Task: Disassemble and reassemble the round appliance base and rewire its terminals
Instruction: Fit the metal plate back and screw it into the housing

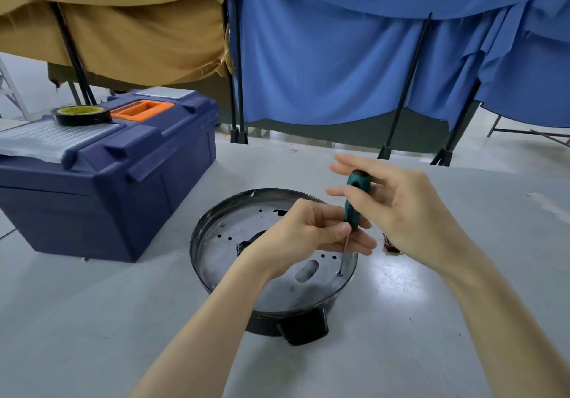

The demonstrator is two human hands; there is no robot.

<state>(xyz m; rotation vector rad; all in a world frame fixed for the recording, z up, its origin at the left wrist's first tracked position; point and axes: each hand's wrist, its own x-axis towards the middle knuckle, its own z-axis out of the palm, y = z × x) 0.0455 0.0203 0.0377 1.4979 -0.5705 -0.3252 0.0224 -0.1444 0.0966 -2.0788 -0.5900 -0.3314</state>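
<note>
The round black appliance base [200, 243] lies on the grey table, its metal plate [243, 224] with several holes facing up. A green-and-black screwdriver [353, 200] stands nearly upright, its tip on a screw [339, 273] near the plate's right rim. My left hand [308, 237] pinches the lower end of the handle, where the shaft begins. My right hand [398, 209] is at the top of the handle, fingers spread and mostly straight, touching it lightly.
A dark blue toolbox [123, 181] with an orange handle stands at the left, a roll of black tape [81, 115] on its lid. Small reddish-dark parts [391, 245] lie right of the base. Blue and tan cloth partitions hang behind the table.
</note>
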